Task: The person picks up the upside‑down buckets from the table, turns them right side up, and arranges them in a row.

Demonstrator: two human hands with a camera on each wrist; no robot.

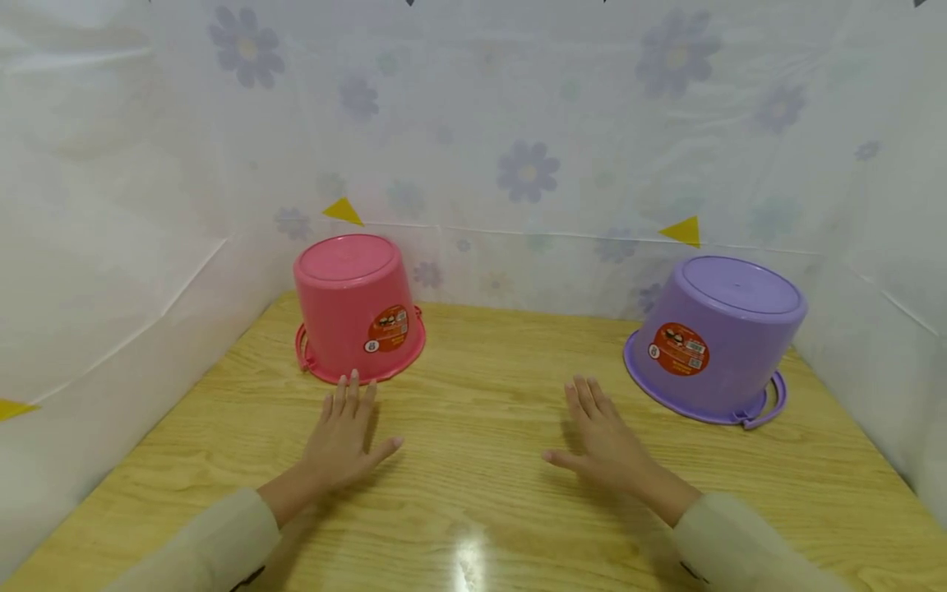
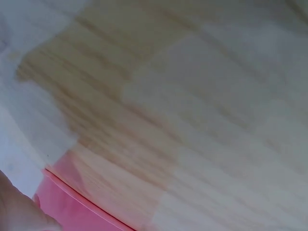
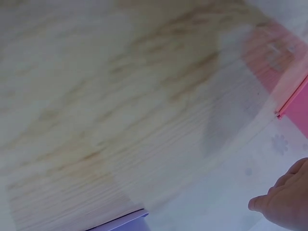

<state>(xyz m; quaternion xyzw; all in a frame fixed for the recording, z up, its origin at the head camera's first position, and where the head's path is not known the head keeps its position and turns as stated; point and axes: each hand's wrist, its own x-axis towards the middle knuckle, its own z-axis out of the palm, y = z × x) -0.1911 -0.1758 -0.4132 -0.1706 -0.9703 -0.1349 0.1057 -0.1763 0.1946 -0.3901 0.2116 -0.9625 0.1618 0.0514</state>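
A pink bucket (image 1: pixel 336 321) stands upside down at the back left of the wooden table, a round red label on its side and its handle by the rim. At the right, a purple bucket (image 1: pixel 740 353) is also upside down, with a like label. My left hand (image 1: pixel 344 444) is flat with straight fingers and thumb spread, its fingertips just in front of the pink rim; whether they touch it I cannot tell. My right hand (image 1: pixel 607 444), likewise straight-fingered and holding nothing, lies left of and nearer than the purple bucket. Each wrist view shows only part of its hand.
The wood-grain table (image 1: pixel 473 411) spreads between the buckets. White sheeting with a flower pattern (image 1: pixel 528 171) closes off the back and sides. Yellow triangles (image 1: pixel 682 232) are stuck on it above the table's back edge, and another (image 1: pixel 15 409) is at the left.
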